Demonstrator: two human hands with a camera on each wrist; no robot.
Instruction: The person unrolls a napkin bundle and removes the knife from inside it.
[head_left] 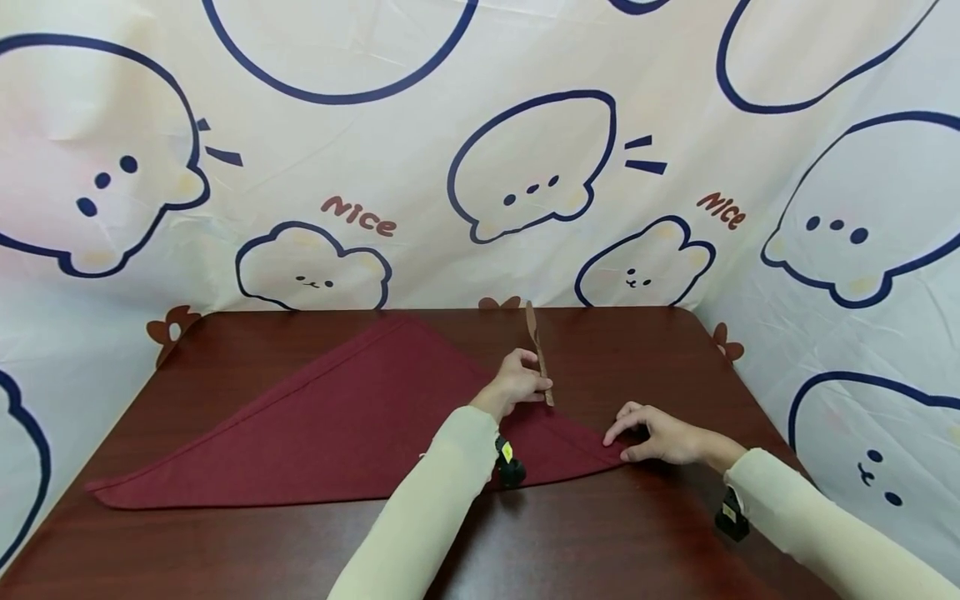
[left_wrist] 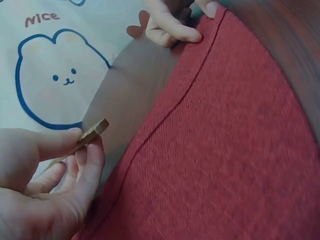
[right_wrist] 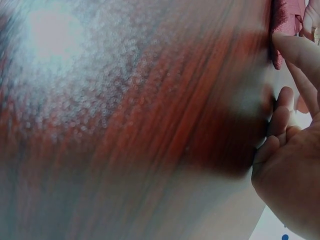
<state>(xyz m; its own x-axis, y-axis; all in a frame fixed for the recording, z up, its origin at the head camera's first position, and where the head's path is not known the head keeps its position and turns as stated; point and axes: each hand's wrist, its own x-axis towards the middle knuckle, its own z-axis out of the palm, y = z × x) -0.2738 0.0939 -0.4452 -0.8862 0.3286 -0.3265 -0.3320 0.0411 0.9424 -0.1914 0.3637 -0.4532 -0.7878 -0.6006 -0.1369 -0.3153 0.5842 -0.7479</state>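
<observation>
A dark red cloth (head_left: 322,442) lies folded into a wide triangle on the table, its stitched hem showing along the upper left edge. Over its right slope, my left hand (head_left: 517,382) pinches a slim wooden utensil (head_left: 534,333) between thumb and fingers, the broader flat end pointing away from me. In the left wrist view, the squared handle end of the utensil (left_wrist: 95,131) sticks out past the thumb. My right hand (head_left: 663,435) has its thumb and forefinger at the cloth's right corner, holding it; its other fingers curl loosely on the table side.
The dark brown wooden table (head_left: 600,542) has rounded far corners. A white curtain (head_left: 420,167) with blue cartoon outlines hangs close behind the table and along its sides. Each wrist carries a small black camera (head_left: 731,515).
</observation>
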